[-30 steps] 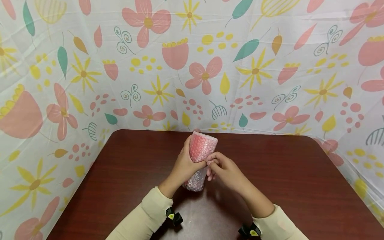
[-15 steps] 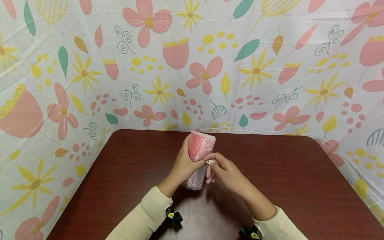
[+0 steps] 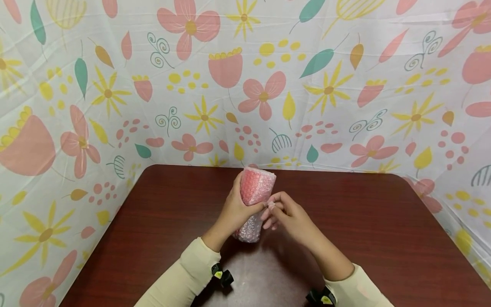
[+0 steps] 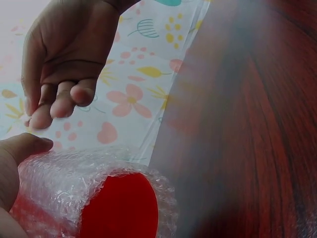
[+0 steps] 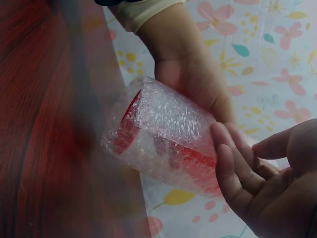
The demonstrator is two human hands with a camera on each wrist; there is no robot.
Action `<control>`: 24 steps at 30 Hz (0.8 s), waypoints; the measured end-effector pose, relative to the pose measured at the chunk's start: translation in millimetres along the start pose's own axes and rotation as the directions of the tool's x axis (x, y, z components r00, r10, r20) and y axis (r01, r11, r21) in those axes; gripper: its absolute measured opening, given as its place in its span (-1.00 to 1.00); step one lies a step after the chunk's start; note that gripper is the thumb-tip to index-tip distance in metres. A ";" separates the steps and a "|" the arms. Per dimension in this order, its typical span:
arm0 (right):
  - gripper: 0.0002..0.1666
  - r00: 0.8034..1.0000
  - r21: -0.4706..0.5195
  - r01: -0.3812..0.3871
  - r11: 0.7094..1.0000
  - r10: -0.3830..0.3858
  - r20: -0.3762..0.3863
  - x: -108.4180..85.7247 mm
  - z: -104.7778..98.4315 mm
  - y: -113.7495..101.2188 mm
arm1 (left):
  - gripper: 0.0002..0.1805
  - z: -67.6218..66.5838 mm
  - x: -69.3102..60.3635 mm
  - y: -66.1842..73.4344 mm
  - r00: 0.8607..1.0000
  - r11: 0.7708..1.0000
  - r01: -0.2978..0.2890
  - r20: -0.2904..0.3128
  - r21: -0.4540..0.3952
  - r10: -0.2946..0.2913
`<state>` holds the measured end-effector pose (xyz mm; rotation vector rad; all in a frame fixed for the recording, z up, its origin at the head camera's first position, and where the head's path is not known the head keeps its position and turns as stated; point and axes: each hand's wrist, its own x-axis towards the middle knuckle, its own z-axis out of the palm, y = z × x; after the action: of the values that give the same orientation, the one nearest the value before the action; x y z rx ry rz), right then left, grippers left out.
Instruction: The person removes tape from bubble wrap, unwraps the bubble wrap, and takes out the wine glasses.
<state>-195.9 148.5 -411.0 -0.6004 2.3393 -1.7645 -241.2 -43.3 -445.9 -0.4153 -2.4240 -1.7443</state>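
Note:
My left hand point(image 3: 241, 209) grips a red cylinder point(image 3: 258, 185) wrapped in bubble wrap point(image 5: 173, 116), holding it tilted above the table. Through the loose wrap at its lower end, the red round end point(image 4: 121, 208) shows in the left wrist view. My right hand point(image 3: 289, 217) is just right of the roll, near the left thumb. Its thumb and forefinger pinch a small shiny scrap that looks like clear tape point(image 3: 271, 205). In the right wrist view the other right fingers point(image 5: 237, 173) lie loosely bent beside the wrap. The left fingers behind the cylinder are mostly hidden.
A dark red-brown wooden table point(image 3: 172, 204) lies under both hands. Behind it and at the sides hangs a white cloth point(image 3: 215, 89) printed with flowers and leaves. Black wrist straps point(image 3: 222, 275) with small devices sit at both cuffs.
The wrapped cylinder has shifted slightly left with my left hand. My right fingers have drawn a little away from the left thumb, and the shiny scrap has come into view between them.

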 end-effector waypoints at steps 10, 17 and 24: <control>-0.79 0.998 0.077 0.020 0.997 -0.016 -0.059 2.4 -4.8 0.3 | 0.16 -0.7 1.0 -0.1 1.000 0.999 0.022 -0.001 -0.037 -0.022; -0.80 0.997 0.106 0.031 0.994 -0.022 -0.077 4.2 -7.3 4.7 | 0.17 -0.9 0.3 0.7 0.999 0.998 0.042 0.015 -0.052 -0.041; -0.79 0.996 0.136 0.063 0.989 -0.054 -0.068 4.8 -8.6 5.0 | 0.15 -1.2 -0.3 -0.4 0.996 0.992 0.081 0.046 -0.100 -0.076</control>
<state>-204.4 155.3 -412.6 -0.6046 2.2374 -1.9800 -241.1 -44.6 -446.0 -0.3763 -2.4185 -1.9171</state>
